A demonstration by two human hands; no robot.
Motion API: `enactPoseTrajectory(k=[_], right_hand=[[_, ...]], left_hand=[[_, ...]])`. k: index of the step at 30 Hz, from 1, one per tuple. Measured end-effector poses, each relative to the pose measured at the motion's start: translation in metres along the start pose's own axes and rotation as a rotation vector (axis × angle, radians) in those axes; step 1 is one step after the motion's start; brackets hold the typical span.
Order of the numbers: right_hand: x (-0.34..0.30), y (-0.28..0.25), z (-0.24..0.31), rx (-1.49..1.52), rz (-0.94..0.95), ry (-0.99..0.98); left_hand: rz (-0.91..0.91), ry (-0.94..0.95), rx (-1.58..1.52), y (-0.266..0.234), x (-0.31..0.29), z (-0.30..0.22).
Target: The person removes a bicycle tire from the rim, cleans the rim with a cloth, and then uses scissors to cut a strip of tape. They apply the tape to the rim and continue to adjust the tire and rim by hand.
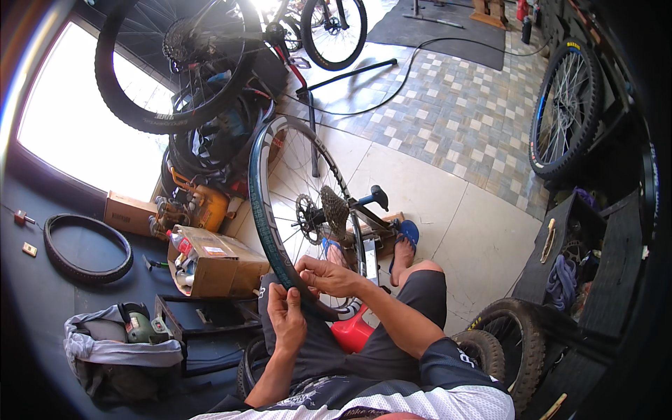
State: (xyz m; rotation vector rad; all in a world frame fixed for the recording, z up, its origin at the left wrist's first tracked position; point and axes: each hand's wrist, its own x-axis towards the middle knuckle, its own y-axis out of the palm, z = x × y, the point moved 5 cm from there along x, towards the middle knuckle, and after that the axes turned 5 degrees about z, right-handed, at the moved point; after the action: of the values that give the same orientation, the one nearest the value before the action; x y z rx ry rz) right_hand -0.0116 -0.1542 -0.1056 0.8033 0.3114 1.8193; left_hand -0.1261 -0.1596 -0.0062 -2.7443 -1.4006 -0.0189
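"Where's the wheel?"

"Upright, its tyre's near edge above the lap; a box stands to its left."

"And the hands?"

"The left hand is nearly closed, thumb and fingers pinching the tyre. The right hand curls just beside it, fingertips at the tyre (their grip I cannot tell)."

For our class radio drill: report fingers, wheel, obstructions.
Left fingers, right fingers at near edge of wheel, grip unclear. Wheel upright, cassette facing right. Cardboard box at left.
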Motion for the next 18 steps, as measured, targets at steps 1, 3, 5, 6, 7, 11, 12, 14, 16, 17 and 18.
enactPoseTrajectory(k=[1, 3, 5, 6, 7, 11, 12, 14, 16, 17, 18], right_hand=[[0.001, 0.003, 0.0, -0.021, -0.009, -0.029], [0.004, 0.003, 0.0, -0.067, -0.03, -0.049], [0.003, 0.001, -0.002, -0.091, -0.067, -0.019], [0.001, -0.002, -0.003, -0.108, -0.089, 0.033], [-0.001, -0.002, -0.002, -0.067, -0.098, 0.065], [-0.005, -0.002, 0.015, 0.071, -0.059, 0.04], [-0.005, 0.003, 0.013, 0.167, -0.083, 0.026], [-0.006, 0.004, 0.014, 0.229, -0.118, 0.02], [-0.008, 0.003, 0.019, 0.254, -0.065, 0.022], [-0.008, 0.003, 0.019, 0.237, -0.038, -0.001], [-0.007, 0.002, 0.018, 0.244, -0.044, -0.007]], left_hand=[[-0.008, 0.002, 0.001, 0.0, -0.003, -0.001], [-0.032, 0.005, 0.007, 0.003, -0.001, -0.005], [-0.034, -0.018, 0.066, 0.004, 0.0, -0.007], [-0.039, -0.036, 0.096, 0.003, 0.0, -0.007], [-0.03, -0.04, 0.098, 0.0, 0.001, -0.002], [-0.031, -0.005, 0.058, 0.003, 0.004, 0.0], [-0.031, -0.006, 0.006, -0.001, 0.0, 0.005], [-0.034, -0.03, -0.032, -0.005, -0.001, 0.009], [0.021, -0.051, -0.062, -0.011, -0.005, 0.011], [0.006, -0.058, -0.123, -0.011, -0.007, 0.011], [-0.009, -0.065, -0.184, -0.008, -0.007, 0.01]])
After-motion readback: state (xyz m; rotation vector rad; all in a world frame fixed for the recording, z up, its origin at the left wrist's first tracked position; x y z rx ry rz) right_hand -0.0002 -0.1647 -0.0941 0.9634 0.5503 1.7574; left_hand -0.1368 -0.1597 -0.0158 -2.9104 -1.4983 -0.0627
